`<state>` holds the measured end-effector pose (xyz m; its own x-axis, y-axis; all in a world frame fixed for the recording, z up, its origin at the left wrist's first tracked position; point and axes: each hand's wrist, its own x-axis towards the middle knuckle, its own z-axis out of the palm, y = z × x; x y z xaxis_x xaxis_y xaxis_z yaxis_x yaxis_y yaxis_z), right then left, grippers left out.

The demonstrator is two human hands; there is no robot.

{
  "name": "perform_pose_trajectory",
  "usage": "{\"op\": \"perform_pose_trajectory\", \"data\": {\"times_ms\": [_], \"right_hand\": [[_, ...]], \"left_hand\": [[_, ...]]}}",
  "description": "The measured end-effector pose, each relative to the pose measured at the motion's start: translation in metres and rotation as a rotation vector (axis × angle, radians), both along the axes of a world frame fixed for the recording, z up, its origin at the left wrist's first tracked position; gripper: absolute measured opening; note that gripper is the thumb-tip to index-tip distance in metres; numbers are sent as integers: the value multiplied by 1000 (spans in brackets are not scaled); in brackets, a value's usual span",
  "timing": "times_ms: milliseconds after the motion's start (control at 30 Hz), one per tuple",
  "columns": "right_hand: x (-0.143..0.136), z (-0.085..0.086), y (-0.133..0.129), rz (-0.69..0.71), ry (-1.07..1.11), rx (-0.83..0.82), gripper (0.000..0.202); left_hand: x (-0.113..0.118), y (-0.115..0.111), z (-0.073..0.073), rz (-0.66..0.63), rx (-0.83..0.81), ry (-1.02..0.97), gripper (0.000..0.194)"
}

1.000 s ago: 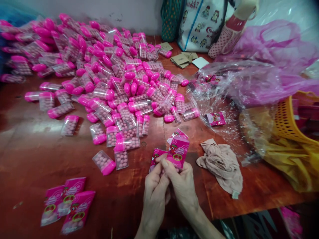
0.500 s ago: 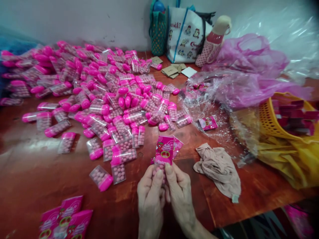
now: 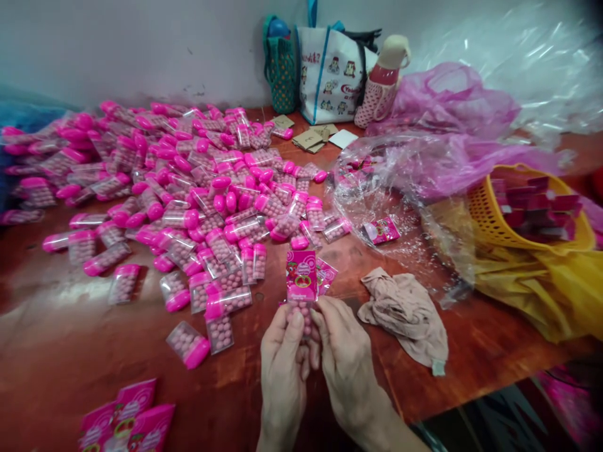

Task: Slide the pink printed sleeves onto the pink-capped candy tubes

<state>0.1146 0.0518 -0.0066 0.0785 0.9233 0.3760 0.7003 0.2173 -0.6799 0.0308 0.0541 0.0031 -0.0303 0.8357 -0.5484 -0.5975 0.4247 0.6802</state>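
Presently gripping a clear container [image 3: 304, 315] of pink balls in the left hand [image 3: 284, 361], with the thumb laid over its front. Touching its right edge with the bent fingers of the right hand [image 3: 346, 358]; cannot tell whether pinching it or merely resting against it. Holding it between both hands, toward the near side of the reddish-brown table [image 3: 70, 351]; cannot tell whether lifted clear of the wood. Covered at its far end by a pink printed wrapper [image 3: 301, 276], with the balls showing below. Just behind the wrapper and partly hidden by it, see another printed packet [image 3: 326, 275].

To the left, see a loose capped container [image 3: 187, 344] lying aslant and, at the lower edge of view, three overlapping pink packets [image 3: 148, 428]. Beyond, find a big pile [image 3: 179, 164] of pink-capped containers, heaped higher toward the wall [image 3: 141, 50]. Near the right hand, find a crumpled beige cloth [image 3: 407, 317]. Past the cloth, notice a crinkled clear plastic bag [image 3: 400, 194], then a yellow basket [image 3: 485, 213] holding dark pink pieces [image 3: 537, 204], with yellow sheeting [image 3: 537, 292] below. Toward the wall, see flat cardboard pieces [image 3: 311, 139], plus a white printed bag [image 3: 327, 78] between a dotted green pouch [image 3: 281, 78] and a bottle [image 3: 384, 75] in a pink holder
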Motion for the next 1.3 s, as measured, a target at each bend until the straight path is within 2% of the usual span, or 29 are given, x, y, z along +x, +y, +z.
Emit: {"op": "perform_pose_trajectory", "data": {"times_ms": [167,367,567,767,967,1133,1300], "right_hand": [[3,-3,1,-24,-25,2,26],[6,-8,7,4,-132,88,25],[6,-12,11,108,-73,12,20],[15,-15,13,148,-15,-177,23],[26,-8,12,218,71,-226,28],[26,-6,15,272,69,-283,23],[22,-10,14,261,-31,-208,26]], "left_hand": [[1,0,-1,-22,10,-2,9],[0,4,-4,-104,13,35,15],[-6,7,-6,-163,-7,133,19],[-10,6,-8,-253,6,150,20],[-8,8,-8,-219,-8,95,17],[-9,11,-10,-212,-7,77,19],[-12,13,-11,-227,-19,100,22]]}}
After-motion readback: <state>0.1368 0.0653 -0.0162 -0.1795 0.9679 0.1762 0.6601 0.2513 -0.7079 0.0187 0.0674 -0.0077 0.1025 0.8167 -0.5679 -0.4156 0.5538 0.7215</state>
